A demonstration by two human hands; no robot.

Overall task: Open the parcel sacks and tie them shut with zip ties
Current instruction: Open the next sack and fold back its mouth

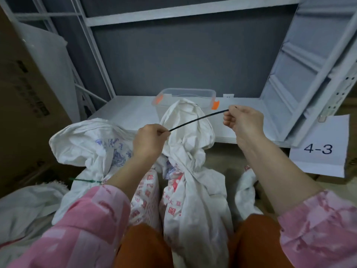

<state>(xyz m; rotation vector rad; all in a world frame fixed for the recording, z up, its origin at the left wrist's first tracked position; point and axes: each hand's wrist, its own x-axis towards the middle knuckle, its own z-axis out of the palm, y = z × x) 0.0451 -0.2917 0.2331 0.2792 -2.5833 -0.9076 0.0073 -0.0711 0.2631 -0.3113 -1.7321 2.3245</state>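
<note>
L hand (149, 139) is pinching the lower end of a black zip tie (197, 120) betw thumb and curled fingers, knuckles facing up. R hand (244, 122) is pinching the upper end, fingers curled in, with a short tip poking out past the fingertips. The tie is stretching taut betw both hands, slanting up to the right, hanging above the sack in front (193, 171) w/o touching it. That white sack is standing betw the person's knees, its neck bunched and twisted. A second sack (87, 144) is lying just left, w/ a green zip tie (85, 180) cinching its neck. A clear bin w/ orange clips (185, 99) is sitting on the white shelf (125, 111) behind, partly hidden by the sack top. A paper sign reading 4-3 (318, 149) is hanging at right. Printing on both sacks is too crumpled to read. Bin contents can't be made out.
</note>
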